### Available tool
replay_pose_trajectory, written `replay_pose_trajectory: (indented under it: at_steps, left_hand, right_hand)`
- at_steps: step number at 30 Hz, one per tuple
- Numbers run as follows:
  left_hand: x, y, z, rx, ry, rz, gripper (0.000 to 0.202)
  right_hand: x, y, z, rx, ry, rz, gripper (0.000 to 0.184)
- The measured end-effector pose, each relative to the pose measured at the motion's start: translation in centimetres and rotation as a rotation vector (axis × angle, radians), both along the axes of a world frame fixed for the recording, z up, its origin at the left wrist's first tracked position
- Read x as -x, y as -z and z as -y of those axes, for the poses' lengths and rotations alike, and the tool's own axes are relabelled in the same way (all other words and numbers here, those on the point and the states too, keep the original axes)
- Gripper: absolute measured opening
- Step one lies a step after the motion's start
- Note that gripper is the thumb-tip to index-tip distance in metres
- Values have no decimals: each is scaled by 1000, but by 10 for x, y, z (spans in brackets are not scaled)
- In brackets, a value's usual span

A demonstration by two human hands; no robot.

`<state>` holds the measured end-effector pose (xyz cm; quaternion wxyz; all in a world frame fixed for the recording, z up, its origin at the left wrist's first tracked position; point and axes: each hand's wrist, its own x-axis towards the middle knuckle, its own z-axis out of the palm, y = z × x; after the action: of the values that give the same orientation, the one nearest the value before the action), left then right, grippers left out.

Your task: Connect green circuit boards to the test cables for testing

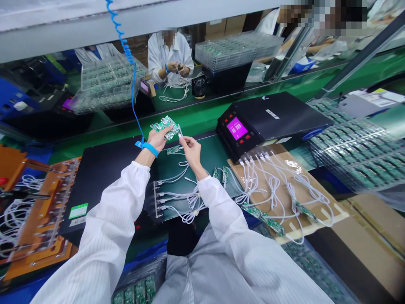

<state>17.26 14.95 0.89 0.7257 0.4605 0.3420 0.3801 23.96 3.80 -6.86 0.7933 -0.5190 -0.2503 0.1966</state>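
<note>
Trays (384, 179) of PCBs (348, 143), left hand (158, 139) gripping board (164, 125), right hand (190, 150) pinching cable (180, 131)

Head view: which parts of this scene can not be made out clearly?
All in the head view.
1. The green boards in the left hand: count unclear, fingers cover part.
2. The thin pale piece pinched by the right hand: too small to identify.
3. The purple screen: readout too small.
4. The orange fixture: cut off by the left edge.
</note>
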Motion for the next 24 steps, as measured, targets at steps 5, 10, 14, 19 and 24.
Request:
replay_pose_trajectory:
  at_steps: [5, 10, 14, 19, 24]
  left_hand:
    - [0, -3, 2, -1, 2, -7, 32]
    - [1, -4, 8, -117, -27, -98, 31]
    - [1, -6, 13, -160, -13, -169, 26]
    - [-1, -8, 18, -139, -3, -209, 26]
    - [-3, -6, 17, -245, -56, -175, 26]
  right_hand:
    - [0, -1, 0, 11, -1, 13, 50]
    - [-1, -1, 4, 4, -6, 36, 46]
    - [-3, 1, 6, -2, 3, 29, 46]
    - [-5, 2, 6, 21, 18, 30, 47]
    - [-11, -2, 5, -17, -57, 22, 47]
